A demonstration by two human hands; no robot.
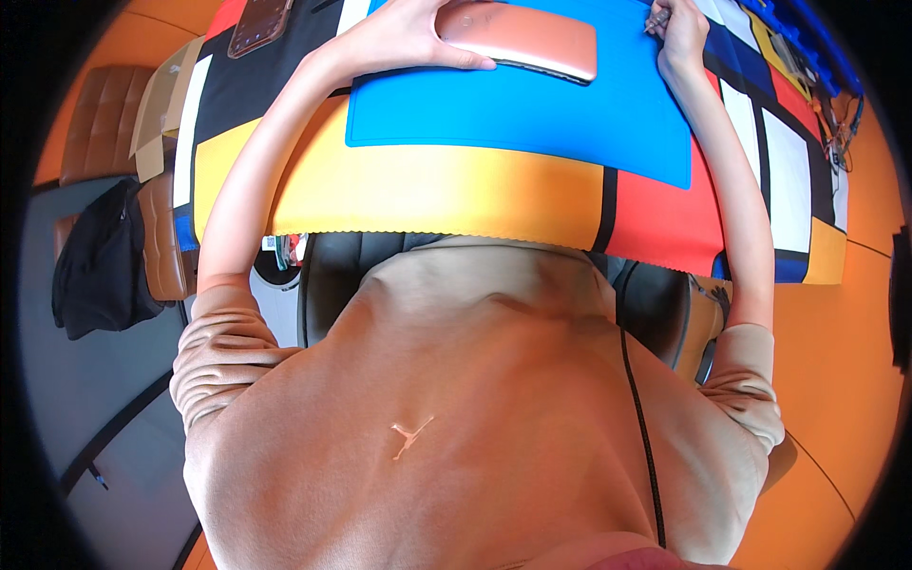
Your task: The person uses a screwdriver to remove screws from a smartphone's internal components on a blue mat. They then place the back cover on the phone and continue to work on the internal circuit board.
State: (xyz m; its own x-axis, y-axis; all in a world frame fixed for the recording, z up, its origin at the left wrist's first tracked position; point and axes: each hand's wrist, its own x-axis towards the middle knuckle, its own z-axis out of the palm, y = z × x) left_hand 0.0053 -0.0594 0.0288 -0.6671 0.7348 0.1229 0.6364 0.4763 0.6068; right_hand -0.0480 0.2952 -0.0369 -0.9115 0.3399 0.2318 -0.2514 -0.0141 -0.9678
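A colour-blocked surface (pixel 437 190) is topped by a blue mat (pixel 532 116), over which a pink phone (pixel 546 43) is held by the left hand (pixel 408 36), thumb spread wide; in the curled right hand (pixel 684 34), a dark item (pixel 656 20) is pinched.

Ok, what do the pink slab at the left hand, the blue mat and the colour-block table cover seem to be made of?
Pink slab: coated metal or plastic, I can't tell which; its smooth top has a metallic sheen.
Blue mat: probably rubber or faux leather, satin, with an even surface and a lined border.
Table cover: likely matte fabric; scalloped edge.
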